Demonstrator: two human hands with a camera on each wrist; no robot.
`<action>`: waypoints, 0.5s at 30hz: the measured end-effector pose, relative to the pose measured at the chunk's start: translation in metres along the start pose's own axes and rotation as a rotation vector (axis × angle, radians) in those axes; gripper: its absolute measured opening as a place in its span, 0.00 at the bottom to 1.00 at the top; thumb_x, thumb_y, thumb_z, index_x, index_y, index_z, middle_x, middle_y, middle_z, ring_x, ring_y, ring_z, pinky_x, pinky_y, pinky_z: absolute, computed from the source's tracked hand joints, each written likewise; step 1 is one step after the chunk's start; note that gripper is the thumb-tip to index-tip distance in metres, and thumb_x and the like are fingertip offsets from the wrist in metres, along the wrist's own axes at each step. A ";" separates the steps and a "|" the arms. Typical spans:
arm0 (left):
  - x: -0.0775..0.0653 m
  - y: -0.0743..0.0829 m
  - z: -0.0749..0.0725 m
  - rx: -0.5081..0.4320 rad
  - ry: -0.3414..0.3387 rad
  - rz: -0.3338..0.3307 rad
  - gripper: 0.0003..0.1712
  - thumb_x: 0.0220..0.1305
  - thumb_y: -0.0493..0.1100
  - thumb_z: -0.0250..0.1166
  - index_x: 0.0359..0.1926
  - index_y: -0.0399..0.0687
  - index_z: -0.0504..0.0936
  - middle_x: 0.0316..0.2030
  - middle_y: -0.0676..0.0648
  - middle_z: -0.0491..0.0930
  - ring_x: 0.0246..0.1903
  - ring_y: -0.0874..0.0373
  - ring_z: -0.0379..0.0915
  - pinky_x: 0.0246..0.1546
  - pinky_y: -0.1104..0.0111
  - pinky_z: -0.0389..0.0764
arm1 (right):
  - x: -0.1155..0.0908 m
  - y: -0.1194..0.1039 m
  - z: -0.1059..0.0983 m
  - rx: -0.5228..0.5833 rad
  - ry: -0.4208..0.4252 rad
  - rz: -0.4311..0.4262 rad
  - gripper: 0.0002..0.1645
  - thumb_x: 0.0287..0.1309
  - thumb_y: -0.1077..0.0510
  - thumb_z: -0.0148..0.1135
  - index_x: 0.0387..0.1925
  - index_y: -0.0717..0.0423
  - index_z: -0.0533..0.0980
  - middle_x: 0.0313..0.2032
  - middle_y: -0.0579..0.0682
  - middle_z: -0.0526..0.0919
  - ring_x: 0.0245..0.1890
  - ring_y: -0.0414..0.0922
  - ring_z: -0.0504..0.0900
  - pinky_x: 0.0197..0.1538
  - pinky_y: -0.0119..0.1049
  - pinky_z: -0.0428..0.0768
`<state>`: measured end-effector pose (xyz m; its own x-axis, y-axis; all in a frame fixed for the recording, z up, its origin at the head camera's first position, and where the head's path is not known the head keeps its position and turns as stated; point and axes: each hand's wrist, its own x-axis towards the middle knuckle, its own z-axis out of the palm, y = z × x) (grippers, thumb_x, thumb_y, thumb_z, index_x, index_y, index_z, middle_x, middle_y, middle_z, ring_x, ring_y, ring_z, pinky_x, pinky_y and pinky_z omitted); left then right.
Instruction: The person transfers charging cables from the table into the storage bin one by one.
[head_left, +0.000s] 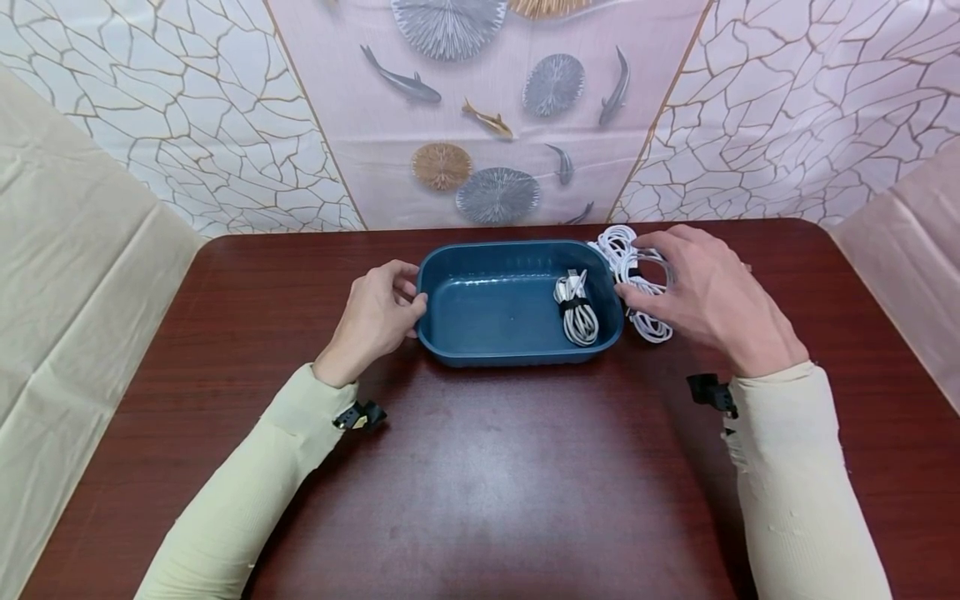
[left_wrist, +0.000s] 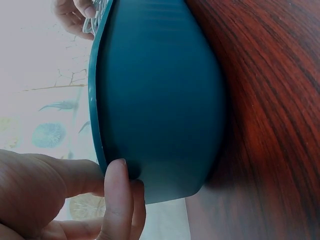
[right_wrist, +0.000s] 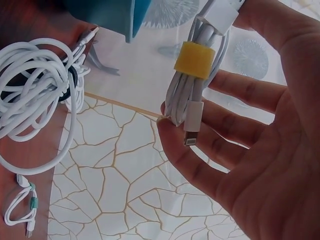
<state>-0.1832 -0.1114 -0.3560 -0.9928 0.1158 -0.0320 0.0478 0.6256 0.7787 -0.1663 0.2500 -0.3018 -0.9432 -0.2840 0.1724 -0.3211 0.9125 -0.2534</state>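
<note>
With the right hand [head_left: 708, 292], grips a bundled grey-white cable [right_wrist: 181, 97] lengthwise between curled fingertips and thumb. Wears a yellow tie [right_wrist: 195, 60] round the middle of that bundle, with a slim metal-tipped plug [right_wrist: 191, 122] at one end and a chunkier white plug [right_wrist: 218, 19] at the other. Holds it raised just right of a blue tray [head_left: 487, 312]. With the left hand [head_left: 377, 310], pinches the tray's left rim, thumb and fingers on either side of the wall.

Inside the tray, at its right end, lies another grey-white cable bundle [head_left: 582, 328], strapped with a black tie [head_left: 574, 305]. Just outside the right wall, on the table [head_left: 480, 467], near the right hand, sits a white coiled cable [head_left: 652, 330], with a second white coil [head_left: 618, 237] farther back. Farther right, in the right wrist view, lies a small white cable with a green tie [right_wrist: 22, 200]. Around both wrists, shows cream sleeves [head_left: 787, 467] with black fittings [head_left: 360, 415]. Beyond the table's far edge, hangs patterned cloth [head_left: 480, 108], with fish and round motifs between panels of gold-veined white.
</note>
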 end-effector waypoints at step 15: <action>0.001 0.000 0.001 0.000 0.005 0.010 0.23 0.69 0.37 0.64 0.63 0.36 0.75 0.41 0.40 0.80 0.31 0.53 0.85 0.23 0.68 0.89 | 0.003 -0.005 0.003 0.004 0.020 -0.035 0.32 0.59 0.47 0.70 0.59 0.63 0.78 0.51 0.64 0.81 0.52 0.59 0.76 0.61 0.58 0.74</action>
<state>-0.1837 -0.1107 -0.3563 -0.9928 0.1180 -0.0216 0.0574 0.6247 0.7788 -0.1680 0.2433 -0.3027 -0.9294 -0.3100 0.2000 -0.3544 0.9009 -0.2505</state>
